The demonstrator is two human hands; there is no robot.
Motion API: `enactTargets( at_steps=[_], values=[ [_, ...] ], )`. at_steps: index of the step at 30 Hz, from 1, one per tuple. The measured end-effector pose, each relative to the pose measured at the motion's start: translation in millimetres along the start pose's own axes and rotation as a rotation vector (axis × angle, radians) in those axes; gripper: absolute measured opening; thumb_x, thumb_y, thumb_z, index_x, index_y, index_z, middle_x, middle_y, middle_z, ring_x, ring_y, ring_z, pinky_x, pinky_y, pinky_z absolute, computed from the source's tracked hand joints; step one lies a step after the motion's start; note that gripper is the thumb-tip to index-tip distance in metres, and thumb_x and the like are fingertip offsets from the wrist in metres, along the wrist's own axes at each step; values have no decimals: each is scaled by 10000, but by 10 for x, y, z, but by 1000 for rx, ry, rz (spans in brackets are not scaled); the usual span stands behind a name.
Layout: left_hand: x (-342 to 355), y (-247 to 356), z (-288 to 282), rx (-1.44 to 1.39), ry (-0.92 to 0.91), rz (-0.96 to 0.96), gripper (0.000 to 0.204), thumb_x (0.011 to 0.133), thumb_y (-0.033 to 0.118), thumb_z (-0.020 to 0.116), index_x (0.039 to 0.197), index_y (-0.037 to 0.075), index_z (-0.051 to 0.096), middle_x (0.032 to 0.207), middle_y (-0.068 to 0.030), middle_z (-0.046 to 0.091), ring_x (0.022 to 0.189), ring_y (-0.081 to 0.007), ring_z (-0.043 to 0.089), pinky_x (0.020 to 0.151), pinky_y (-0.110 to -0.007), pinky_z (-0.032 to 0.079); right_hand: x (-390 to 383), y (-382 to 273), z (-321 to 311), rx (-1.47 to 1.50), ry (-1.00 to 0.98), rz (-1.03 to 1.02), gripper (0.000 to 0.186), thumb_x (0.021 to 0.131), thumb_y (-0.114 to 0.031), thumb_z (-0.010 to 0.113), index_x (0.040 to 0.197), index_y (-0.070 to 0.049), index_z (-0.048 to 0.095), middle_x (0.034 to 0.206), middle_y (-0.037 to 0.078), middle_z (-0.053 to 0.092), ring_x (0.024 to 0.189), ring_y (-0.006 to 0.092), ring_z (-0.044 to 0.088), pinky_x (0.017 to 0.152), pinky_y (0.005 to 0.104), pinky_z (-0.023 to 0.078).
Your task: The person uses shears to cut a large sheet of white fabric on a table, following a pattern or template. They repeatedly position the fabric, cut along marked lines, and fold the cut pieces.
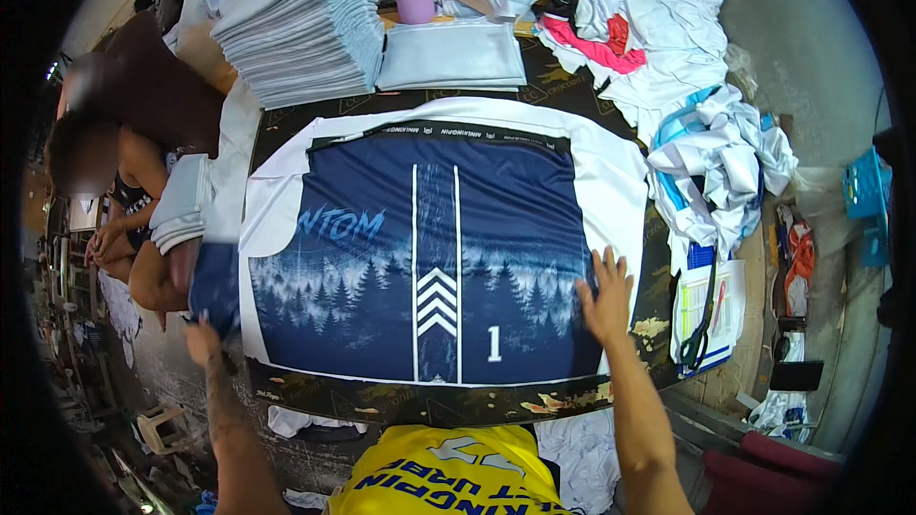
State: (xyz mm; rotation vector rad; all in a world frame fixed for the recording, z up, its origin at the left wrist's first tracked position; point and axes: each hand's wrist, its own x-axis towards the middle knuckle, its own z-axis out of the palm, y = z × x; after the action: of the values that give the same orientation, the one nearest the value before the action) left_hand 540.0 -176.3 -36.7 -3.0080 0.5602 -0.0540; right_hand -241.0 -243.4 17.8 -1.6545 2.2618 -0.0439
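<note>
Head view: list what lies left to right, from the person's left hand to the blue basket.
Left hand → white chevrons on the navy panel → right hand → black-handled scissors → blue basket.

Bright, fairly even light fills the middle, where the printed panel (pixel 439 257) looks crisp and its white lines read sharply. The white cloth (pixel 658 29) at upper right is very pale, its folds marked by soft grey shading. The lower left is dimmer, its clutter murky and hard to make out. Motion blur softens the left grip (pixel 202 341) and the blue cloth (pixel 215 281) beside it. A smooth blurred patch hides the head of a person (pixel 143 172). Fisheye distortion bows the worktop (pixel 382 402) edge, and black vignetting swallows the corners.
</note>
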Motion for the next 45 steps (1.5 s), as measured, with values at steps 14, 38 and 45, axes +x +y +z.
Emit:
enactTargets(
  at_steps=[14,38,45],
  values=[
    [-2402,-1675,-464,-445,-214,597,411,1037,326,702,1275,-9,716,1259,-207,726,1143,-316,699,1038,-416,501,-2566,-1587,-2278,1185,-625,-1555,501,938,-245,755,1375,-46,613,1224,208,696,1150,372,667,998,467,521],
    [-3731,-271,-3159,-531,-992,1498,513,762,260,902,1173,0,739,985,-156,777,828,-139,710,729,-331,549,-2288,-128,-2492,692,8,-969,283,823,-4,704,1104,-22,685,980,136,697,925,283,678,819,399,525],
    [-2613,581,-2878,-513,-692,1571,405,787,260,827,1110,23,766,974,-143,778,923,-222,740,839,-418,560,-1781,-36,-3709,-311,425,-700,252,782,-77,776,1008,4,700,882,142,706,883,368,679,816,398,520]
  ],
)
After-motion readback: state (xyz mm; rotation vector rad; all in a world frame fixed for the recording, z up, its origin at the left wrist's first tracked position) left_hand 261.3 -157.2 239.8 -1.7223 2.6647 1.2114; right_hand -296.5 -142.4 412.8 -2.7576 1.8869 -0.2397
